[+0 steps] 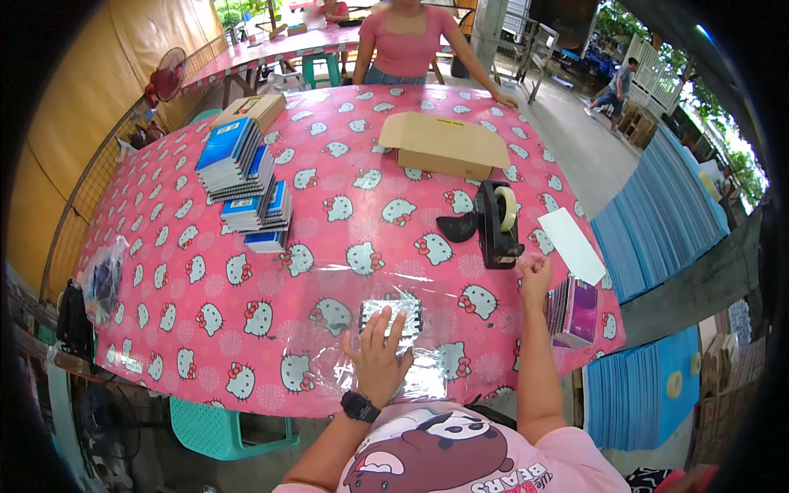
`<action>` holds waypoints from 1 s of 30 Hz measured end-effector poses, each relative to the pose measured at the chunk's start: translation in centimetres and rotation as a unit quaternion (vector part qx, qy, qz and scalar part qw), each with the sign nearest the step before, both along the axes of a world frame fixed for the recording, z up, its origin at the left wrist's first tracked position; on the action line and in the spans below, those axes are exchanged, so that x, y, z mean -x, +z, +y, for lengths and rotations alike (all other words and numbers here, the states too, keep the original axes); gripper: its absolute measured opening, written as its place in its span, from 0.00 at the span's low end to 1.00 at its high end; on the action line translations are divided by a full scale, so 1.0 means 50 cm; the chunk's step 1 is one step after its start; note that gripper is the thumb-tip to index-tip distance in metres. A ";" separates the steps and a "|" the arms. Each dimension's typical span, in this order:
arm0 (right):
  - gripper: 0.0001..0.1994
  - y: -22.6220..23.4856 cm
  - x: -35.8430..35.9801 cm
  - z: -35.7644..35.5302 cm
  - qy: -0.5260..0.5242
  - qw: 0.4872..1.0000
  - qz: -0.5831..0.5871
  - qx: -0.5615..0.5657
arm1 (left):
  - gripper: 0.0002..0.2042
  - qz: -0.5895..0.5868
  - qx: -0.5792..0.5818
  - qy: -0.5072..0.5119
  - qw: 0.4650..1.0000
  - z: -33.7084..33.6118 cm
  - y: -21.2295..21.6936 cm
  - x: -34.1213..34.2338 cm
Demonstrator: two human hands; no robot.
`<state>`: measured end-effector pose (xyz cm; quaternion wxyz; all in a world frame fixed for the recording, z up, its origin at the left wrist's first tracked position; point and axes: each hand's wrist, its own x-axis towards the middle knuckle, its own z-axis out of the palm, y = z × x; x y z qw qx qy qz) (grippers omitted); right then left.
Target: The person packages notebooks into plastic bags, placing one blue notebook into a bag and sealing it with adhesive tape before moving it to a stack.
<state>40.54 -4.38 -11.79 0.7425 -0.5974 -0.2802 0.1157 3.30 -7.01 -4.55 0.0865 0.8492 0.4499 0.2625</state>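
A small stack of notebooks [391, 315] lies on a clear plastic sheet [370, 329] near the tabletop's near edge; by the look of it the wrapping has barely begun, with the sheet flat and no tape on it. The left hand [378, 353] presses down on the stack, fingers spread and flat, gripping nothing. The right hand [534, 269] is loosely curled just beside the black tape dispenser [497, 223]; whether it pinches tape cannot be told.

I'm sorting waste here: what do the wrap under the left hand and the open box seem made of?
The wrap under the left hand looks like thin clear plastic film: glossy, crinkled, see-through. The box looks like matte brown cardboard, with folded flaps.
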 end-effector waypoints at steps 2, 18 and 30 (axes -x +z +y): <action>0.13 -0.061 -0.007 -0.013 -0.011 0.999 0.052 -0.003 | 0.35 -0.007 0.006 0.002 1.000 -0.002 -0.011 -0.003; 0.18 0.341 0.435 0.185 0.741 0.524 -0.345 0.240 | 0.39 0.014 0.076 0.047 0.996 0.010 0.052 0.007; 0.28 0.076 0.361 0.214 0.704 0.629 -0.085 0.319 | 0.41 -0.007 0.064 0.027 0.998 0.010 0.038 0.005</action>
